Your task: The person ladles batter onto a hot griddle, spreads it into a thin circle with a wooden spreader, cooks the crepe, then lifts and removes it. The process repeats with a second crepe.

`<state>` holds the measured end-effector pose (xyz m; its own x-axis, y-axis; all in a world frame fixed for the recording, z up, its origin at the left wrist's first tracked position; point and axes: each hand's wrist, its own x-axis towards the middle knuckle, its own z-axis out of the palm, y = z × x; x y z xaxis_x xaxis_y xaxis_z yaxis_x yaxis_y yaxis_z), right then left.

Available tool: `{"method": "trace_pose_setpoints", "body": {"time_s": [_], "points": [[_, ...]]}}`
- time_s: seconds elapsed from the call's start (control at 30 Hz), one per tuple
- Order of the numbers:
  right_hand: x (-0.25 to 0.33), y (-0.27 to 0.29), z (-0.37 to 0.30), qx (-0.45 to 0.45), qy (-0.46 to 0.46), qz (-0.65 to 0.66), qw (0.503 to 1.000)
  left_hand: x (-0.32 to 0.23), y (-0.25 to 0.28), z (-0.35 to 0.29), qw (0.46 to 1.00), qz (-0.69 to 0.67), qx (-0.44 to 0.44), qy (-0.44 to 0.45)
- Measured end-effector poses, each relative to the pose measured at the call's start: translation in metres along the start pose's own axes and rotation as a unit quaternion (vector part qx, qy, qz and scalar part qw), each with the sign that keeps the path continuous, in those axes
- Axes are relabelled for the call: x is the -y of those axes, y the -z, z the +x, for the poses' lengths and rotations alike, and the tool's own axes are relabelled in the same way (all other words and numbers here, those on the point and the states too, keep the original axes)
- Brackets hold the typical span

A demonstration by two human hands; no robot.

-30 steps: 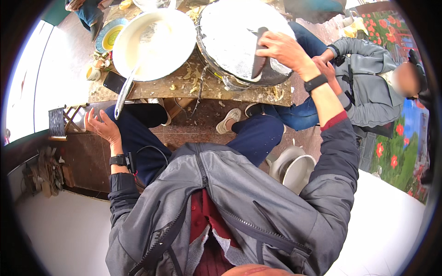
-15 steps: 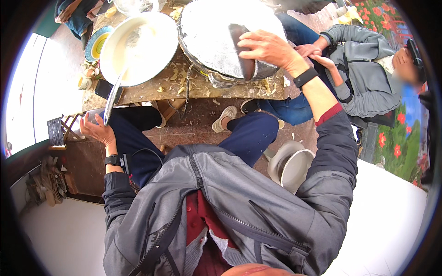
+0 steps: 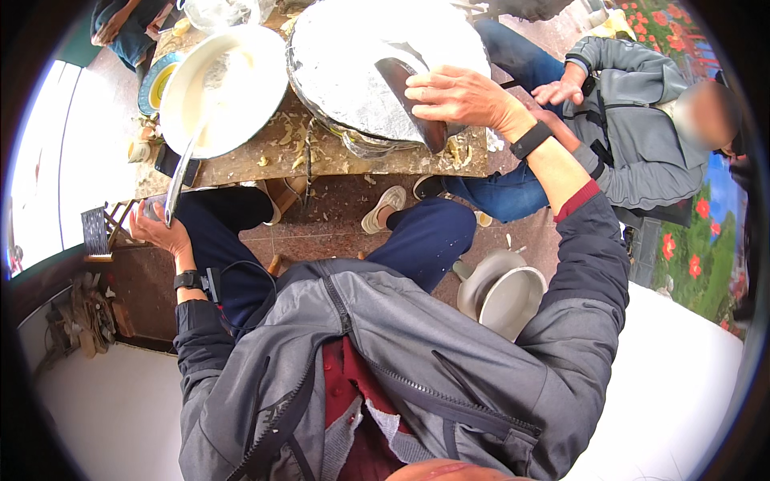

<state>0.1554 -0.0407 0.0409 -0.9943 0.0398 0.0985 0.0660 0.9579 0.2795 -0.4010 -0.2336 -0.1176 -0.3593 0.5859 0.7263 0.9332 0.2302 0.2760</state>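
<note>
A dark curved scraper is in my right hand, its blade tilted against the white-coated top of a round pan. My fingers lie along the scraper's right side. Left of the pan stands a wide white basin with pale, creamy liquid in it. A ladle leans over the basin's near rim, and its handle sticks out past the table edge. Beside the handle's end is my left hand, palm up with its fingers apart; I see nothing gripped in it.
Pale scraps litter the wooden table. A dark phone and a patterned plate lie left of the basin. At the right sits another person. Pale pans rest on the floor by my right leg.
My right hand has drawn the scraper left and nearer across the white surface, turning its blade. The seated person's hands have moved apart. The view has shifted slightly.
</note>
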Motion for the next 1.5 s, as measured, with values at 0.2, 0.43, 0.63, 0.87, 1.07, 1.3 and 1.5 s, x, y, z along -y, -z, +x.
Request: {"method": "trace_pose_setpoints", "body": {"time_s": [0.2,0.43,0.63,0.87,1.07,1.3,1.5], "points": [[-0.017,0.012,-0.03,-0.011,-0.048,-0.048,0.998,-0.001,0.005,0.001,0.999,0.039,-0.003,0.002],[-0.021,0.0,-0.034,-0.016,-0.016,-0.037,0.999,0.001,0.004,0.0,0.998,0.045,-0.04,0.002],[-0.036,0.01,-0.058,-0.021,-0.106,-0.043,0.993,0.003,0.004,0.0,0.999,0.037,-0.025,0.005],[-0.012,0.046,-0.048,-0.126,-0.312,-0.043,0.941,0.01,0.0,-0.002,0.999,0.004,-0.016,0.034],[0.014,0.031,-0.05,-0.041,-0.64,0.065,0.765,0.018,-0.003,-0.003,0.998,0.002,-0.011,0.066],[0.041,-0.008,-0.046,0.026,-0.773,0.159,0.613,0.021,-0.005,-0.001,0.996,-0.008,-0.013,0.092],[0.007,-0.039,-0.008,-0.112,-0.81,0.244,0.521,0.018,-0.005,0.001,0.989,-0.066,-0.009,0.134]]}}
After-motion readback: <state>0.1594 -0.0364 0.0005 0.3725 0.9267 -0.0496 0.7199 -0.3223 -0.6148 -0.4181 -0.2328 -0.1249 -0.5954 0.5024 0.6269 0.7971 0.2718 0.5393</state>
